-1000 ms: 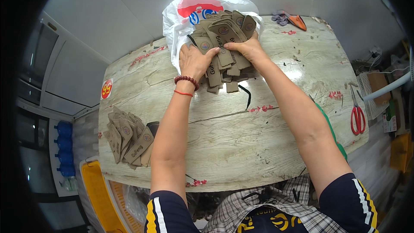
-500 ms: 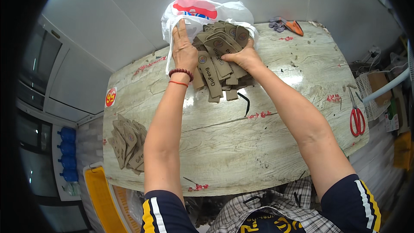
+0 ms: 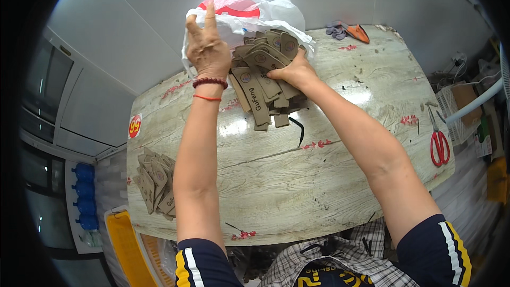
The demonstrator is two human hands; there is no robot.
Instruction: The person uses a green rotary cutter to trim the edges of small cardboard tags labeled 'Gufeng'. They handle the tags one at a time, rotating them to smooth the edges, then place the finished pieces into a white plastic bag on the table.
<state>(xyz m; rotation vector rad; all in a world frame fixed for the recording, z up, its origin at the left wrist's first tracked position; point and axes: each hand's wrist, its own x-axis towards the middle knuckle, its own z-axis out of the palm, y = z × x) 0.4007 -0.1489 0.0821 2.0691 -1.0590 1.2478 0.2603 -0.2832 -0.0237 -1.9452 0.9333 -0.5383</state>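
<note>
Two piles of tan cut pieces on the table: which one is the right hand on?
The far pile, by the white plastic bag: the right hand rests on it. The smaller pile at the table's left edge lies untouched.

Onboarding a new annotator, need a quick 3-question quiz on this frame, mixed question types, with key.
1. True or false: the left hand rests flat on the red-handled scissors.
2. Multiple choice: the right hand touches A) the orange tool at the far edge, B) the heap of tan die-cut pieces, C) the yellow crate.
3. Where does the smaller stack of tan pieces lie on the table?

Key:
1. False; it reaches to the white plastic bag, fingers spread.
2. B.
3. Near the table's left edge, apart from both hands.
</note>
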